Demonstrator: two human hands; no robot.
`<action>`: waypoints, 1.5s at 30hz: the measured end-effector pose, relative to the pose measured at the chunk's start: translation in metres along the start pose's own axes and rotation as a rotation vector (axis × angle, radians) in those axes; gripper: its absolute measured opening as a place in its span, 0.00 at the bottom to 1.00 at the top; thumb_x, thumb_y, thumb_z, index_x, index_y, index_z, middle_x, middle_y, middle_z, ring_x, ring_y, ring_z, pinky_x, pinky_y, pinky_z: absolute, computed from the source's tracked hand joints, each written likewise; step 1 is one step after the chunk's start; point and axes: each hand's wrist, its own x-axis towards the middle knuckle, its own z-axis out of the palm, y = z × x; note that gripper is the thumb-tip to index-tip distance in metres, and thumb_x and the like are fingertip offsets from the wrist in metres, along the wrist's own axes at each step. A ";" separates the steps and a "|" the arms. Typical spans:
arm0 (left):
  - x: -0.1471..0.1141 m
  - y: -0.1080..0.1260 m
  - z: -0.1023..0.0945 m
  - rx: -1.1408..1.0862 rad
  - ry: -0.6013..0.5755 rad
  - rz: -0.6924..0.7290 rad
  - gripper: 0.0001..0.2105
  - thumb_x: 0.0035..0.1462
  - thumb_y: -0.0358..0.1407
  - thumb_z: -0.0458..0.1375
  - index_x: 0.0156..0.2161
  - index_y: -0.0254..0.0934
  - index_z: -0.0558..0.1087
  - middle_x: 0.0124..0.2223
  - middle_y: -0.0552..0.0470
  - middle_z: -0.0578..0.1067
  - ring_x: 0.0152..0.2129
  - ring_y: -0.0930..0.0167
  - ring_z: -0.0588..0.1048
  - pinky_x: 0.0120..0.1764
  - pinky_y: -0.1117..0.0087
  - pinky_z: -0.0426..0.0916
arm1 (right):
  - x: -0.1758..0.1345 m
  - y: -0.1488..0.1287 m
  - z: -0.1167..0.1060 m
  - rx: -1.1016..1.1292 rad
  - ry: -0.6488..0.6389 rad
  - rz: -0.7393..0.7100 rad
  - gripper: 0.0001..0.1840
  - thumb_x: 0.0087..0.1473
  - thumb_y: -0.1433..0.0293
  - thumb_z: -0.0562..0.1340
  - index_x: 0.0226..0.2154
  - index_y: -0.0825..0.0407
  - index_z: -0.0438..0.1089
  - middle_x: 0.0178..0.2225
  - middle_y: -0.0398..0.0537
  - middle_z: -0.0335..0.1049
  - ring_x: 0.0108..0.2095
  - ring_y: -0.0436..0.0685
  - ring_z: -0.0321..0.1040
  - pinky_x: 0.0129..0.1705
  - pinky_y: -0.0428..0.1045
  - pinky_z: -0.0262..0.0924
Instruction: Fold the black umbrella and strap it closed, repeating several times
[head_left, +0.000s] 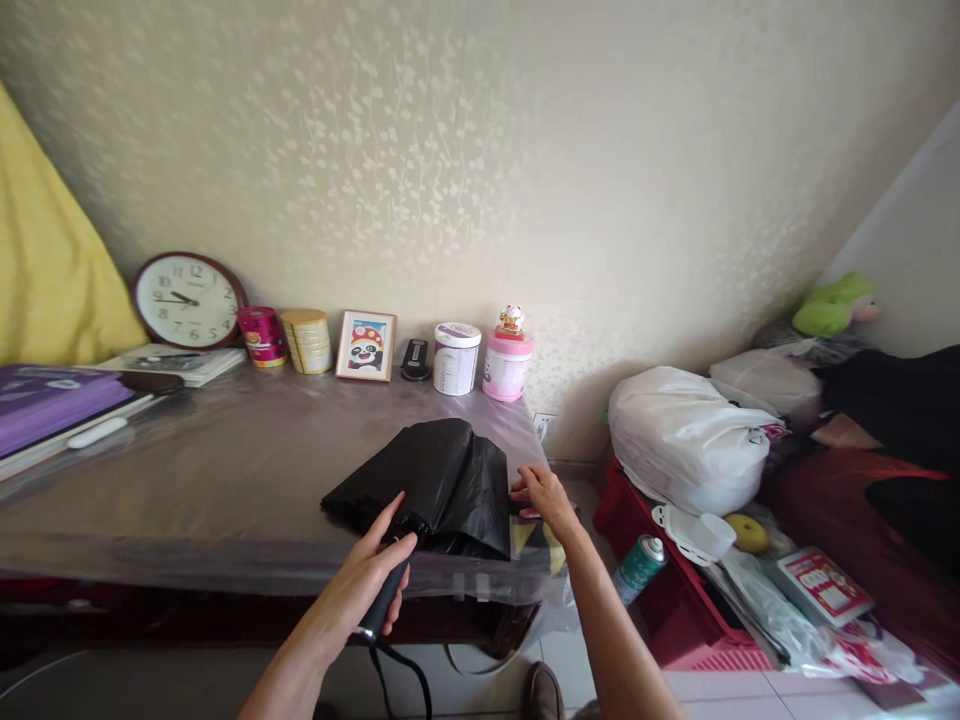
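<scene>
Far left: a yellow cloth [60,240] hangs beside the table [225,450]. Below it, a purple bundle [56,405] sits on flat books. A round clock [184,305] leans on the wall.

Next, along the wall side: pink tin [262,337], yellow container [306,341], framed panda picture [366,345], small black device [415,360].

Front, left of centre: the person's left grip [364,575], wrapped firmly around the handle [384,600] of a black umbrella. One finger stretches forward toward the base of the canopy; the others curl under. A strap [409,668] dangles from the handle's end.

Umbrella [442,470]: canopy above the table near its front edge, handle jutting out past that edge. Long axis runs obliquely, from the handle end, low and left near the wearer, up and slightly right toward the wall. Handle end points back at the wearer; canopy points away. Fabric loose, folds fanned to both sides of the axis, the left corner reaching farther out.

Behind: white-and-purple tub [456,362], then pink-lidded tub [508,372] with a cat figurine [511,322] on top.

Right grip [547,493]: fingers parted and lightly bent, just beside the canopy's right edge. Contact: cannot tell.

Far right: spray can [639,568], red crate [694,610], stuffed white bag [686,440].
</scene>
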 end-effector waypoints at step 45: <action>0.000 -0.012 0.009 0.305 0.031 0.085 0.32 0.59 0.43 0.46 0.64 0.50 0.33 0.20 0.64 0.62 0.09 0.77 0.66 0.13 0.79 0.60 | -0.034 -0.014 0.015 -0.376 -0.397 -0.579 0.13 0.55 0.72 0.54 0.38 0.49 0.73 0.33 0.42 0.75 0.34 0.51 0.72 0.38 0.45 0.64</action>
